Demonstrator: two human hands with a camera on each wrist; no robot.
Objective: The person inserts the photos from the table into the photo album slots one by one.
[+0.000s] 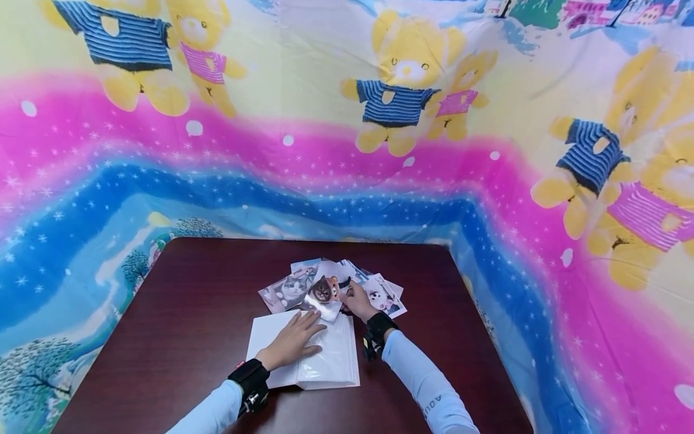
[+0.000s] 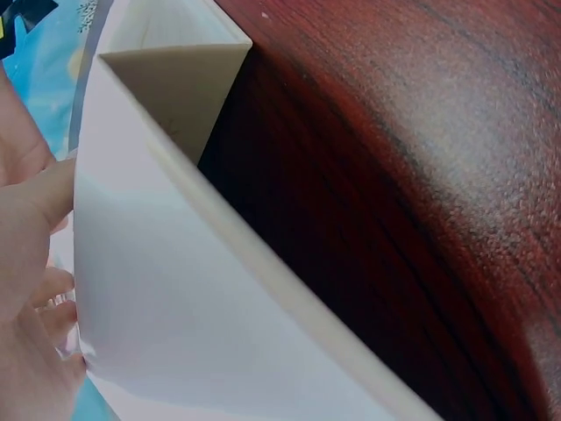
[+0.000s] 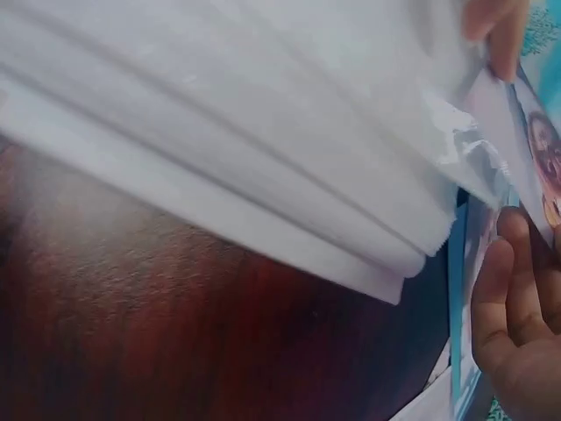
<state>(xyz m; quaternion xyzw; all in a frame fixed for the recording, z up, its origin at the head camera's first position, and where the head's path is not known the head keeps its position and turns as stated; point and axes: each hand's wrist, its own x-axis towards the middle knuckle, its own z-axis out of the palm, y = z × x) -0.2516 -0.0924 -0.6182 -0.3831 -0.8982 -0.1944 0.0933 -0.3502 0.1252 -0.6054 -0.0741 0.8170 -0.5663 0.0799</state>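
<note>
An album [image 1: 341, 355] with white pages and clear plastic sleeves lies spread on the table. My left hand [image 1: 293, 340] rests on its pages, fingers extended toward the top edge. At that edge my right hand [image 1: 360, 303] pinches a photo [image 1: 323, 290] of a cat beside a brown bear face. In the right wrist view, the photo [image 3: 545, 149] stands tilted at the mouth of a plastic sleeve [image 3: 478, 149], with the right fingers [image 3: 495, 272] at its lower edge. Whether its corner is inside the sleeve, I cannot tell. The left wrist view shows the album cover [image 2: 202, 289] raised off the table.
Several loose photos overlap in a fan behind the album, among them a grey cat photo [image 1: 293, 290] on the left and a white animal photo [image 1: 381, 295] on the right. The dark red wooden table [image 1: 184, 313] meets a bear-print cloth [image 1: 325, 175] behind it.
</note>
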